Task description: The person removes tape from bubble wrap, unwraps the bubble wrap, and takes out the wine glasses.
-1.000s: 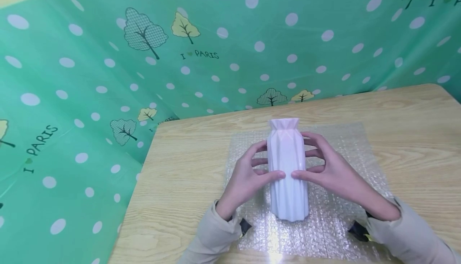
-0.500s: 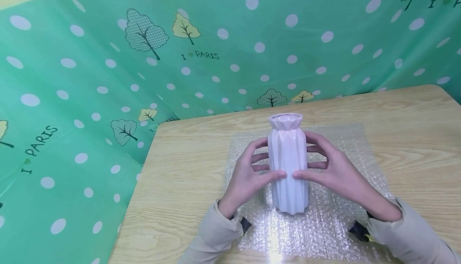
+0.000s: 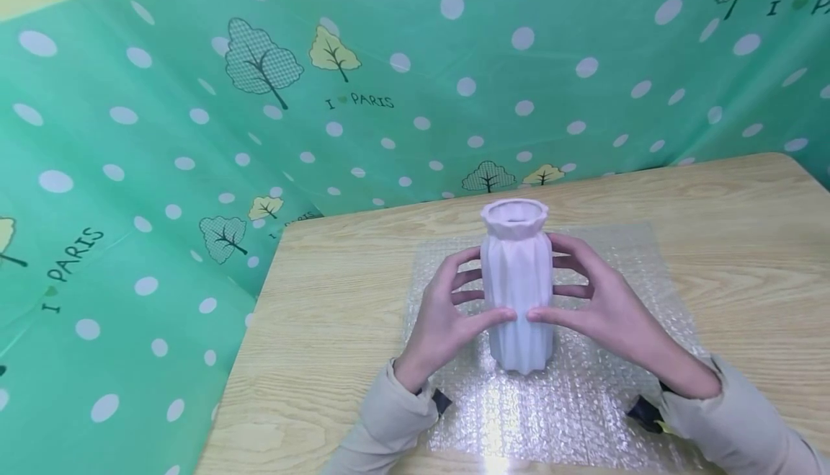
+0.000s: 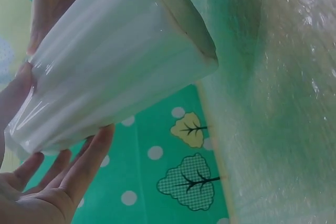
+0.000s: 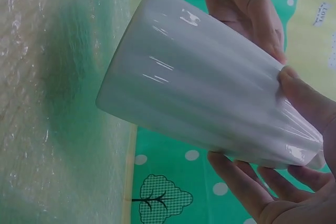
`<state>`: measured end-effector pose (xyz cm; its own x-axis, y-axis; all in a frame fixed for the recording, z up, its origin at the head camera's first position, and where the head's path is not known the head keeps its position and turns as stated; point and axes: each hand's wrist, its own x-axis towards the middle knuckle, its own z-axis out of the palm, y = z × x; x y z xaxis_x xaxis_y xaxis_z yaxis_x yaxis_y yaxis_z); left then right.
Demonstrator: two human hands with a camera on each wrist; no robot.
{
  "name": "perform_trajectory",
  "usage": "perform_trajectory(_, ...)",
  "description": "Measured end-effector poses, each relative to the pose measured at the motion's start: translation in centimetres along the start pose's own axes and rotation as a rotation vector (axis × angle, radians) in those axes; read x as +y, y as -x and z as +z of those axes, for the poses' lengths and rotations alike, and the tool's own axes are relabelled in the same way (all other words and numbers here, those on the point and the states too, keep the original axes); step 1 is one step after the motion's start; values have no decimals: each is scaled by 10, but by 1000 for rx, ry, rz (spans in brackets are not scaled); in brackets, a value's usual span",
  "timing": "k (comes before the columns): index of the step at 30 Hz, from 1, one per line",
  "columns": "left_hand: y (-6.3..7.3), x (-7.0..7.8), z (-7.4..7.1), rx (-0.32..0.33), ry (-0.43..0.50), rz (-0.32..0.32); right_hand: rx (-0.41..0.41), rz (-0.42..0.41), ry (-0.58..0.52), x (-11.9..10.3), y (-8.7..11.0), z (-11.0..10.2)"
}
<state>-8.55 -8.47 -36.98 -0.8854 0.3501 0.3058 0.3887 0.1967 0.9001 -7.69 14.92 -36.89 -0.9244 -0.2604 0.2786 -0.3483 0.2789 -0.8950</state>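
Note:
A white, ribbed ceramic vase with a pinched neck and scalloped rim is held between both hands, its mouth tipped up toward the head camera. My left hand grips its left side, thumb across the front and fingers spread along the side. On the opposite side my right hand mirrors this, the two thumb tips almost meeting. Both wrist views show the vase's base, raised above the bubble wrap with a gap below it. The inside of the vase is mostly hidden.
A sheet of clear bubble wrap lies flat beneath the vase on the wood-grain table. Behind and to the left hangs a green cloth with white dots and printed trees. Black bands show near both cuffs.
The vase has tilted: its mouth, first edge-on, now faces the head camera more, and its base has swung up and away. Both hands keep their hold in nearly the same place.

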Motion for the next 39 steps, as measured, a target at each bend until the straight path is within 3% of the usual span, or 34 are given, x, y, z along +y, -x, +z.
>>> perform_trajectory(14, 0, -1, 0, 9, -56, 110, 77, -159, 119, -2, 2, 3)
perform_trajectory(26, 0, -2, 0, -11, -55, 90, 86, -274, 144, 4, -1, 4)
perform_trajectory(39, -3, -11, 2, -14, -45, 99, 71, -305, 181, 11, -3, 6)
